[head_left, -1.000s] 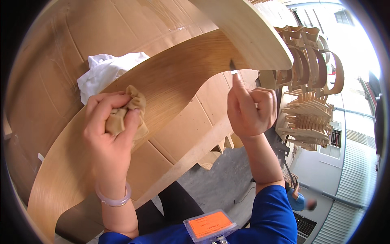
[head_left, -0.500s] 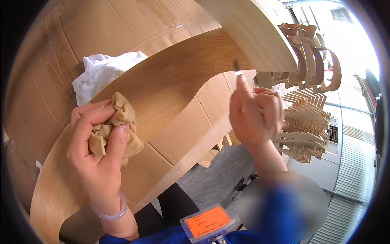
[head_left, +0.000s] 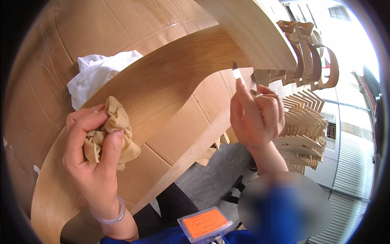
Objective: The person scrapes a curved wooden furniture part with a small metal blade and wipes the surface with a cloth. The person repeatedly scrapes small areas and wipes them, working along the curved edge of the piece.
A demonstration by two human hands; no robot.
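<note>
A long, curved wooden panel (head_left: 168, 83) with a smooth grain stretches across the view, bending up into a pale raised section (head_left: 260, 38) at the far right. My left hand (head_left: 91, 162) is closed around a crumpled beige cloth (head_left: 118, 116), held over the panel's left part. Over at the right, my right hand (head_left: 258, 116) is closed on a small pointed blade (head_left: 236, 72). Its dark tip points away from me, close to the panel's inner edge by the bend. The blade's handle, if any, is hidden in my fingers.
A white cloth (head_left: 99, 75) lies behind the panel on the brown cardboard covering (head_left: 40, 101). Bent wooden parts (head_left: 308, 57) and a stack of angled wooden pieces (head_left: 302, 126) stand to the right. An orange badge (head_left: 205, 223) hangs at my front. A person's dark shoe (head_left: 237, 183) shows on the grey floor.
My left hand and the beige cloth have shifted slightly left and down. My right hand stays nearly in place, with the blade turned a little and showing more of its bright face.
</note>
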